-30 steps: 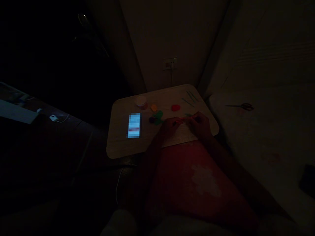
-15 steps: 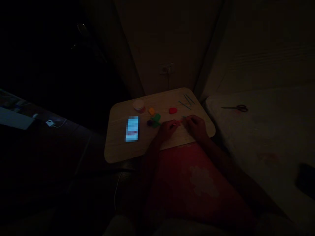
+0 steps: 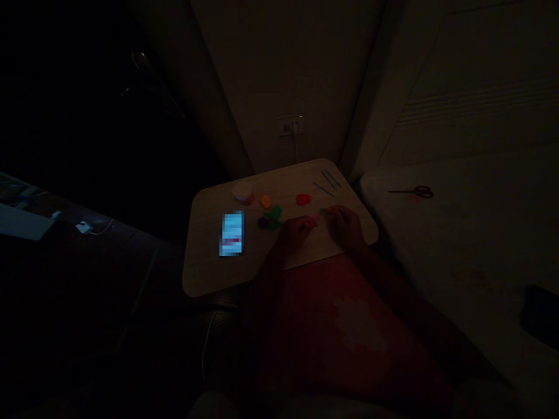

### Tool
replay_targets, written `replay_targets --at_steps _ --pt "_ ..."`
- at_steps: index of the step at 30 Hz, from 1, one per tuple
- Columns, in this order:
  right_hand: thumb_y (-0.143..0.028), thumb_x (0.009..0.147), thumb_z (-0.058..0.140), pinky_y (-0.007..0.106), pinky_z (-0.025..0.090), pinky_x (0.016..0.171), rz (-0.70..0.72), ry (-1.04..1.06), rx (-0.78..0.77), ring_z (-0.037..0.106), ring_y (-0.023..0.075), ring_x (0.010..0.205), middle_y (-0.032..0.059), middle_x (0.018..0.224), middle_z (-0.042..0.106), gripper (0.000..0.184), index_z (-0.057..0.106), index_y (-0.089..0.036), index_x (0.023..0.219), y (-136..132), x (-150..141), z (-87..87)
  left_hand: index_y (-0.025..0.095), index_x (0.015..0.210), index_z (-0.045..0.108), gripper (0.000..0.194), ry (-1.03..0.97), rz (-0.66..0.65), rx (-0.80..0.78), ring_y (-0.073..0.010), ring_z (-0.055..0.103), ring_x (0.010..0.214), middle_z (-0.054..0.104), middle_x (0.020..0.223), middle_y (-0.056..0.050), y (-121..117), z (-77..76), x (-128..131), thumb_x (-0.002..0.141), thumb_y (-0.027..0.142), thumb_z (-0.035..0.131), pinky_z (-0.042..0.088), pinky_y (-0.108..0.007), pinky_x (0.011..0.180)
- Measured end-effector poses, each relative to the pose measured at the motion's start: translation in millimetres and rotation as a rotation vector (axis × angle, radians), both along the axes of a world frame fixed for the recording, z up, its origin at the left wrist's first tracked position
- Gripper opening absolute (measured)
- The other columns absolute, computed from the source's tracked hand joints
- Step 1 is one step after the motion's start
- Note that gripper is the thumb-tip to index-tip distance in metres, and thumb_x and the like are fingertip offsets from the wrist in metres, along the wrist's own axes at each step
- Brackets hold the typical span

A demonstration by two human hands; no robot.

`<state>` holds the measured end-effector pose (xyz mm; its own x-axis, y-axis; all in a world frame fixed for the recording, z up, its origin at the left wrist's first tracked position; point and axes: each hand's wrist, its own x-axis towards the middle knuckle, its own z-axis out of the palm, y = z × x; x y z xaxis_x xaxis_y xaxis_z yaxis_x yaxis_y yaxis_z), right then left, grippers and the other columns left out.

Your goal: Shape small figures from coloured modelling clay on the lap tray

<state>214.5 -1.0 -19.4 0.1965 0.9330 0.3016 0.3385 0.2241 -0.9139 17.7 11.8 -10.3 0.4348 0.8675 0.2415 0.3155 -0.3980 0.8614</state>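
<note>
More gap than a second ago between left grip [image 3: 297,229] and right grip [image 3: 347,223]. Left pinches a reddish piece [image 3: 312,220]; can't tell right's hold. Piece likely on left alone now. Red lump [image 3: 303,199] sits just beyond left grip.

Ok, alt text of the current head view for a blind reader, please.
A person's left hand and right hand work close over a table in dim light, a reddish bit at the left one. A lit screen, red piece, orange piece, green piece and thin sticks lie nearby.
</note>
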Motion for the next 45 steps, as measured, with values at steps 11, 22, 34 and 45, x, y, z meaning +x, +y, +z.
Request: replay_targets --at_steps 11,22,34,45 --pt "-0.035 0.075 0.073 0.028 0.04 0.061 -0.039 0.098 -0.027 0.053 0.0155 0.063 -0.0004 0.065 0.062 0.022 0.058 -0.02 0.067 -3 -4 1.1 0.018 0.103 0.078 0.025 0.068 0.021 -0.012 -0.0207 0.072 0.097 0.079 0.107 -0.006 -1 2.7 -2 0.095 0.028 0.056 0.053 -0.03 0.09" --pt "-0.035 0.086 0.063 0.03 0.049 0.067 0.109 0.116 -0.056 0.062 0.0179 0.068 0.0038 0.072 0.072 0.022 0.075 -0.018 0.078 -5 -4 7.2 0.018 0.099 0.077 0.025 0.033 0.016 -0.038 -0.0212 0.071 0.101 0.078 0.111 -0.007 -1 1.9 -2 0.095 0.029 0.055 0.053 -0.032 0.094" --pt "-0.041 0.089 0.064 0.036 0.057 0.082 0.068 0.082 0.019 0.071 0.0218 0.088 0.0094 0.101 0.078 0.028 0.076 -0.02 0.103 1 -2 -7.3 0.016 0.105 0.074 0.03 -0.008 0.079 -0.003 -0.0163 0.064 0.077 0.076 0.093 -0.005 -4 6.4 -4 0.095 0.024 0.047 0.05 -0.027 0.074" --pt "-0.041 0.087 0.067 0.039 0.057 0.089 0.033 0.171 -0.003 0.074 0.0241 0.096 0.0104 0.105 0.079 0.029 0.077 -0.019 0.103 1 -4 -7.4 0.015 0.111 0.07 0.034 -0.075 0.053 -0.065 -0.0133 0.06 0.068 0.071 0.079 -0.003 -1 0.0 -4 0.1 0.035 0.045 0.047 -0.024 0.068"
